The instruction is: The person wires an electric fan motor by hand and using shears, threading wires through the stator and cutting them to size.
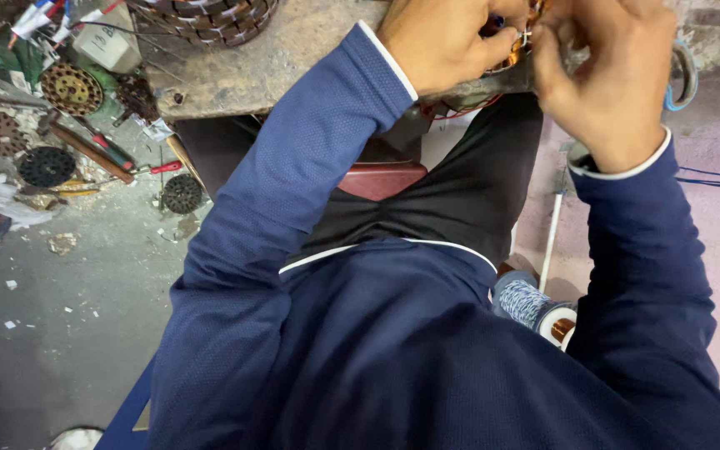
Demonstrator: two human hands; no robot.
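My left hand and my right hand meet at the top of the head view, over the near edge of a worn wooden bench. Between their fingertips sits a small part wound with copper-coloured wire, mostly hidden by the fingers. Both hands pinch at it, the left from the left side, the right from the right. My blue sleeves and dark trousers fill the lower frame.
A round wound stator lies on the bench at top. Toothed metal discs, screwdrivers and scraps litter the floor at left. A spool of blue-white thread stands by my right side. Blue wire trails at right.
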